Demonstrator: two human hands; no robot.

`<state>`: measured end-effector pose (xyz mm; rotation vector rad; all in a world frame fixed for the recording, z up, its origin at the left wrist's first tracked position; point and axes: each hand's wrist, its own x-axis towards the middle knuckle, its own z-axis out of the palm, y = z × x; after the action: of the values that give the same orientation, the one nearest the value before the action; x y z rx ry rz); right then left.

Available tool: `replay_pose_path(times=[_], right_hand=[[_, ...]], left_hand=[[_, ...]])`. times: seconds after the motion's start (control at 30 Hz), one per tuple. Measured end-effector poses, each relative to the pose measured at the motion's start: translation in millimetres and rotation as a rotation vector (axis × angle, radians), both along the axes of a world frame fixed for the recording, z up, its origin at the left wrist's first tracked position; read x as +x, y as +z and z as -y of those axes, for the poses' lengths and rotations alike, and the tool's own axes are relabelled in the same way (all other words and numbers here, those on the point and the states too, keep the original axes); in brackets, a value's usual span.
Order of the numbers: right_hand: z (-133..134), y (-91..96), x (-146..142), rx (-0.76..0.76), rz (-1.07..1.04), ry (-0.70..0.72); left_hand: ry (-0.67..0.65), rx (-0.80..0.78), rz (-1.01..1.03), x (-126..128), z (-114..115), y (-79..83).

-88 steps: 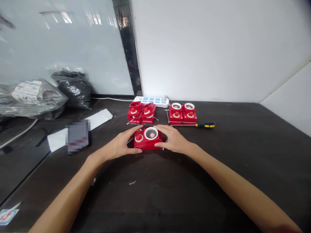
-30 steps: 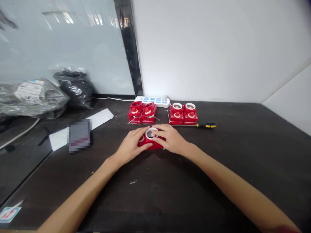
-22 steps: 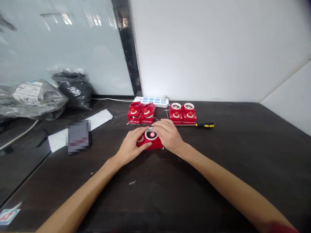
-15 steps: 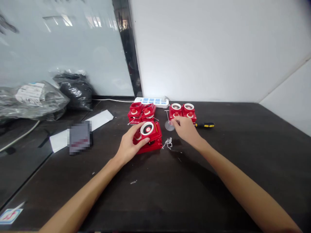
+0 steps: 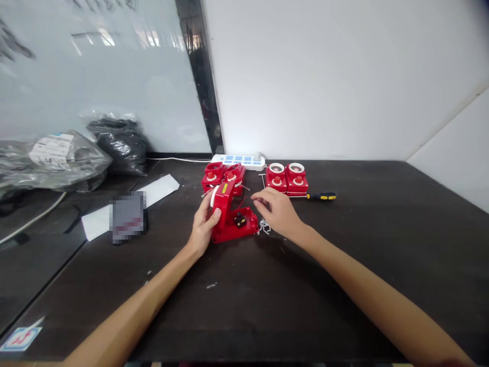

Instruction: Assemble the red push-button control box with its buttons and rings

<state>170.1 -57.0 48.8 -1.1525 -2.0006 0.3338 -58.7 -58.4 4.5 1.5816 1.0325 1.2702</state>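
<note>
Red button-box lid held up at left edge of red base, black switch part showing. Left hand curled tight on lid. Right hand open, empty, near loose wire. Four red boxes behind grip, lids on.

Power strip behind the button boxes, screwdriver just right, apparently touching.

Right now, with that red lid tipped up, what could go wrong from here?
The raised lid in your left hand leans close to the stacked boxes behind it, so it could knock them. The loose wire beside the base lies near your right hand and could snag.
</note>
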Motion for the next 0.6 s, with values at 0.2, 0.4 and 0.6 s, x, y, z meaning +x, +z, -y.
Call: replay_pose_path(times=[0.2,0.4,0.6], right_hand=[[4.8,9.5,-16.3,-0.137,-0.301,0.085],[9.2,17.0,-17.7,-0.798,-0.733,0.234],[11.5,16.1,-10.7,-0.900,-0.738,0.160]], left_hand=[[-0.107,-0.001,-0.041,1.9,4.1,4.7],[-0.056,0.204,-0.353,-6.2,7.3,20.8],[0.069,0.512,-0.681,-7.1,9.9,24.5]])
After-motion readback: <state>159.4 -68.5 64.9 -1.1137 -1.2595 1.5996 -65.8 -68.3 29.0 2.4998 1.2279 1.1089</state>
